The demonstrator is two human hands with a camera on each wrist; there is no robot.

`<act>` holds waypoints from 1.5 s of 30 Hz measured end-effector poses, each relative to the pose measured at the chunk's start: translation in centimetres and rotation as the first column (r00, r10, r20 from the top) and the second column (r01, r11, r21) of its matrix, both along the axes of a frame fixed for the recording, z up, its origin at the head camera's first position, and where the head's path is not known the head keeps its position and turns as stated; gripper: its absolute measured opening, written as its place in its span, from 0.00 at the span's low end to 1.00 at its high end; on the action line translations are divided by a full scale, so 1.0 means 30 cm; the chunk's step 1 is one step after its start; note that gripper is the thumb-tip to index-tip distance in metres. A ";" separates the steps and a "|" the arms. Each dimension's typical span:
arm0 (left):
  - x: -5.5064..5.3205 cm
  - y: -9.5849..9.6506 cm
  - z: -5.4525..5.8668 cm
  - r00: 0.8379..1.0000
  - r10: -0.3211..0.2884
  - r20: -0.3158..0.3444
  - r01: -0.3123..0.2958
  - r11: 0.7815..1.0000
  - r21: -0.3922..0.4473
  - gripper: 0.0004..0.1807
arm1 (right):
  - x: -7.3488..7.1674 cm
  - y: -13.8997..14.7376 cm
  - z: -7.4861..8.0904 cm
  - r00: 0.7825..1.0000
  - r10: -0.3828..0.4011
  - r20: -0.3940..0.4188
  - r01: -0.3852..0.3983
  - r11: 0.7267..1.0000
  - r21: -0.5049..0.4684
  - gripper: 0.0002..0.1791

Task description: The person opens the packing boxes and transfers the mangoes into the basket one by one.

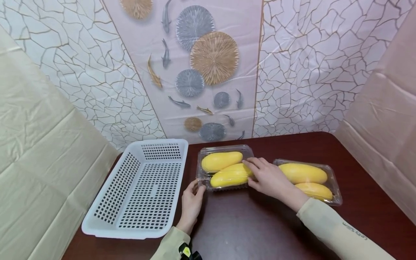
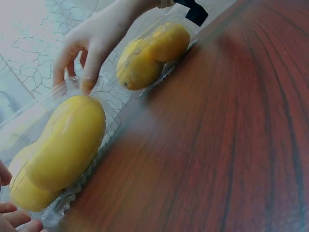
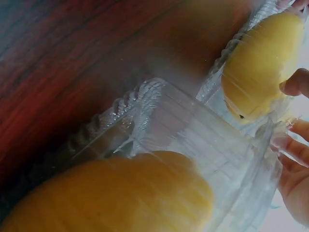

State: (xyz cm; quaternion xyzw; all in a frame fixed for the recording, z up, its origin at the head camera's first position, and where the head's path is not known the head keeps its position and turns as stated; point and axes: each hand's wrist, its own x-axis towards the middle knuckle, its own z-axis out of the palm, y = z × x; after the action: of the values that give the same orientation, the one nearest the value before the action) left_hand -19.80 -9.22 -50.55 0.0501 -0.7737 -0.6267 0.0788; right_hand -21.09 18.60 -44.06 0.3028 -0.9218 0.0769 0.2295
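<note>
A clear plastic clamshell box point(image 1: 247, 151) holds two long yellow mango-like fruits point(image 1: 221, 161) at the back middle of the table. My left hand point(image 1: 191, 204) pinches its near left corner between thumb and fingers. At its right end, my right hand point(image 1: 271, 178) grips the edge; the left wrist view shows that thumb and curled fingers point(image 2: 89, 79) at the plastic rim. A second clear box point(image 1: 337, 189) with two similar fruits point(image 1: 303, 173) lies to the right, partly behind my right forearm. In the right wrist view this nearer box point(image 3: 193, 121) fills the foreground.
A white perforated plastic basket point(image 1: 182, 169) stands left of the boxes, beside my left hand. The dark red-brown table point(image 1: 240, 224) ends at a patterned cloth backdrop point(image 1: 211, 101), with beige cloth walls point(image 1: 42, 144) on both sides.
</note>
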 end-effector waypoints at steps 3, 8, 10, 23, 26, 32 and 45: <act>-0.004 0.005 0.003 1.000 -0.023 -0.004 0.023 1.000 -0.014 0.23 | 0.009 0.016 -0.003 0.999 -0.008 0.032 0.009 1.000 -0.027 0.34; -0.015 0.000 0.008 0.999 -0.044 0.008 0.044 0.999 -0.009 0.23 | 0.012 0.024 -0.011 0.999 0.008 0.034 -0.007 0.999 -0.040 0.34; -0.017 -0.007 0.010 0.999 -0.048 0.010 0.048 0.999 0.010 0.23 | 0.009 0.022 -0.018 1.000 0.021 0.019 -0.020 0.999 -0.042 0.33; -0.007 -0.016 0.012 0.998 -0.068 -0.012 0.069 0.996 0.049 0.23 | -0.024 0.048 0.029 0.988 0.157 0.000 -0.157 0.987 0.029 0.28; -0.005 -0.017 0.008 0.998 -0.070 -0.012 0.070 0.997 0.043 0.23 | -0.025 0.051 0.041 0.985 0.168 0.036 -0.168 0.986 0.021 0.27; 0.002 -0.026 0.010 0.998 -0.058 0.000 0.058 0.998 0.035 0.23 | -0.037 0.077 0.076 0.976 0.170 0.136 -0.160 0.984 -0.085 0.30; 0.011 -0.034 0.014 0.998 -0.064 -0.013 0.064 0.996 0.063 0.23 | -0.116 0.093 0.182 0.942 -0.004 0.335 0.163 0.879 -0.449 0.32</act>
State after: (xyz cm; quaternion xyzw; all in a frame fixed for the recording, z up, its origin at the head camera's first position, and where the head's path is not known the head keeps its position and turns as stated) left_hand -19.45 -10.23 -50.13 0.0244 -0.7540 -0.6535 0.0613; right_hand -24.58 21.40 -38.59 0.1807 -0.9127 0.3368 0.1445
